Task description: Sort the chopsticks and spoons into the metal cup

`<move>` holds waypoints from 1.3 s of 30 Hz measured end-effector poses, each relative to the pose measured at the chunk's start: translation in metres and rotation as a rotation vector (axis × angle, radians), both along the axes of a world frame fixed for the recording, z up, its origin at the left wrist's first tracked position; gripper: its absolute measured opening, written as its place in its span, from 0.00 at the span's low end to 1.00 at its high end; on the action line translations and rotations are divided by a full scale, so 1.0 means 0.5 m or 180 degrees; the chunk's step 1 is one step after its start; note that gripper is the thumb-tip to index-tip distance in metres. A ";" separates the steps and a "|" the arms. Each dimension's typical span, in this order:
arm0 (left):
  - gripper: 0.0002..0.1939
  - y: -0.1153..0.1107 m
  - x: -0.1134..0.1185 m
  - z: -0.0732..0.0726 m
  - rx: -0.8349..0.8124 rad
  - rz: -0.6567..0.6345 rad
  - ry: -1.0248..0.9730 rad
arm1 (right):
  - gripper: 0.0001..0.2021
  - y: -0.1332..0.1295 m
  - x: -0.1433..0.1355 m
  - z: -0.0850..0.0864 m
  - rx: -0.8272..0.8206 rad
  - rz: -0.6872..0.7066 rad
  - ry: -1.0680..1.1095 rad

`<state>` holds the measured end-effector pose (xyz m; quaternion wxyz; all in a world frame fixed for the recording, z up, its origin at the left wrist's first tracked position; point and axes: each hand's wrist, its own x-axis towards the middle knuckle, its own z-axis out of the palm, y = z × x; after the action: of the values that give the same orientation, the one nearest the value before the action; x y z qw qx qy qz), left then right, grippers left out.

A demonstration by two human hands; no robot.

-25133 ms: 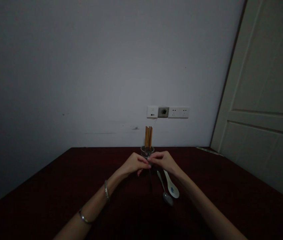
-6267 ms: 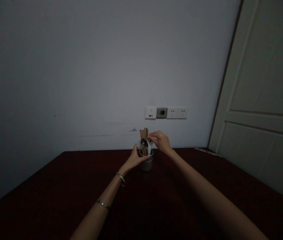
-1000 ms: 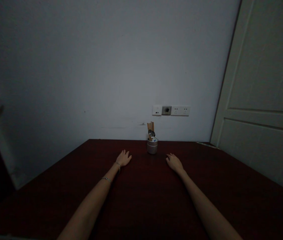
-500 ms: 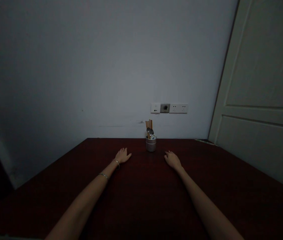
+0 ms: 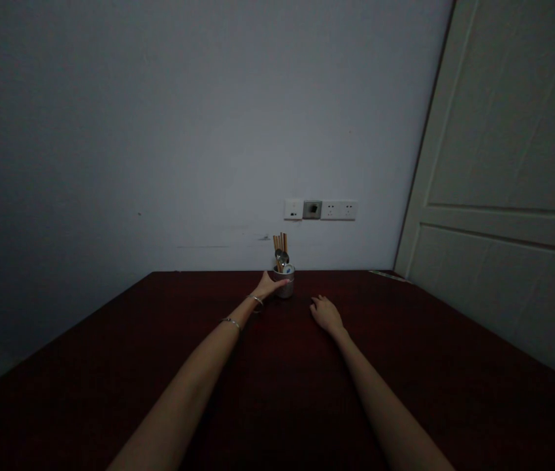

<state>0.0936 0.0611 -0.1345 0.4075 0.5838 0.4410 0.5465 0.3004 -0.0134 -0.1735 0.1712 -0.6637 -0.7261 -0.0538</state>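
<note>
As our right hand rests on the tabletop with fingers released, our left hand is at the upright cup of chopsticks and spoons near the wall, though we cannot tell whether it grips.

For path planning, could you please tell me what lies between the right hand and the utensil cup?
Only bare tabletop lies between the right hand and the cup in the head view.
</note>
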 end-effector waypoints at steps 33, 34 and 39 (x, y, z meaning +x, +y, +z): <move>0.37 -0.015 -0.054 0.026 0.0637 0.1059 0.0557 | 0.22 -0.011 0.003 0.005 -0.0134 0.0045 0.0178; 0.37 -0.018 -0.079 0.031 0.0652 0.1132 0.0621 | 0.22 -0.010 0.004 0.003 -0.0135 0.0057 0.0157; 0.36 -0.061 -0.232 0.063 0.0645 0.1578 0.0865 | 0.23 0.001 0.010 -0.012 -0.0118 0.0100 -0.0008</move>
<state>-0.0224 0.0307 -0.1029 0.1386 0.5638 0.5638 0.5875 0.3054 -0.0129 -0.1795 0.1588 -0.6552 -0.7376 -0.0385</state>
